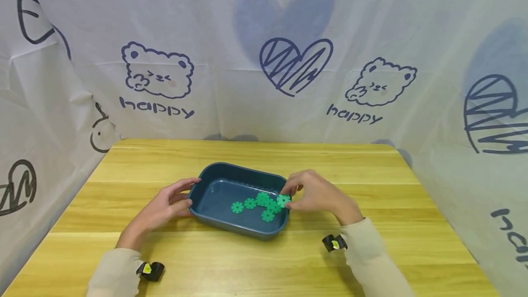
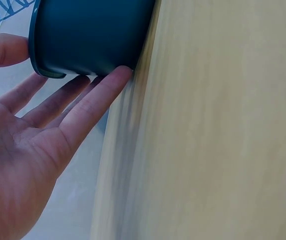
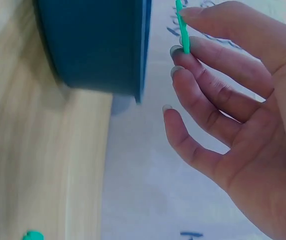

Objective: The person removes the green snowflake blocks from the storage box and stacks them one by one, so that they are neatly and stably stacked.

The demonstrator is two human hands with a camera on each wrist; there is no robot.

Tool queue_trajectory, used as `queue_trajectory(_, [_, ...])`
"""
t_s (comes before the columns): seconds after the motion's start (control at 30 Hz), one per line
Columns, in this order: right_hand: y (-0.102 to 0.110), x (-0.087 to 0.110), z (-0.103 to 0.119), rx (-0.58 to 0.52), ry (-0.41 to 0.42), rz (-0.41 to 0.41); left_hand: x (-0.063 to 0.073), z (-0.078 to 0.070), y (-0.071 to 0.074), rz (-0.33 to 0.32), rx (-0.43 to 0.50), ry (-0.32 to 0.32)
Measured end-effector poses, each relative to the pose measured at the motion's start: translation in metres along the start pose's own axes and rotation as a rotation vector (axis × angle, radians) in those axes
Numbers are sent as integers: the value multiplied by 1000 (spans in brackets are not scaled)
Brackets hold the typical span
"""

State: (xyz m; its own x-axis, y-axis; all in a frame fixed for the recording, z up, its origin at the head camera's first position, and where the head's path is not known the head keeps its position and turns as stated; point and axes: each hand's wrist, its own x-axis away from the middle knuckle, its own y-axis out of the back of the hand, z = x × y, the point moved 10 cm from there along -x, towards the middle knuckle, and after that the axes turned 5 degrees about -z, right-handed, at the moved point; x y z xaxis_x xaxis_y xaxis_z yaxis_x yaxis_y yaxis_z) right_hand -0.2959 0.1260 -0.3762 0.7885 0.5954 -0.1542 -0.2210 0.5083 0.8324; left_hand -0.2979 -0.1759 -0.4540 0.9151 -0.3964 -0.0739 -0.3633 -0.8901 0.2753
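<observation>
A dark blue-green rectangular bin (image 1: pixel 222 226) stands on the table, with several green notched discs (image 1: pixel 267 216) lying toward its right half. Over the bin's right end, my right hand (image 1: pixel 315 192) pinches a green notched disc (image 1: pixel 283 200) between thumb and fingers. In the right wrist view this held disc (image 3: pixel 183 30) appears edge-on, apart from the bin wall (image 3: pixel 95 47). My left hand (image 1: pixel 167 203) touches the bin's left end with fingertips. The left wrist view shows its fairly straight fingers (image 2: pixel 90 107) against the outer wall (image 2: pixel 93 37).
A light wooden table (image 1: pixel 231 269) carries the bin. White cloth (image 1: pixel 231 109) with drawn bears and hearts hangs behind and at the sides. Black devices (image 1: pixel 153 271) sit at both wrists. A small green object (image 3: pixel 33 235) shows at the right wrist view's lower edge.
</observation>
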Motion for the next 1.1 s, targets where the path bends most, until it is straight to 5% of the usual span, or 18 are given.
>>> queue_trajectory(0.4, [31,29,-30,11,-51,-110,0,-2,-1,1,-3,-9])
queue_trajectory(1.1, [38,71,-92,20,-191,-206,-1,0,0,4,22,-8])
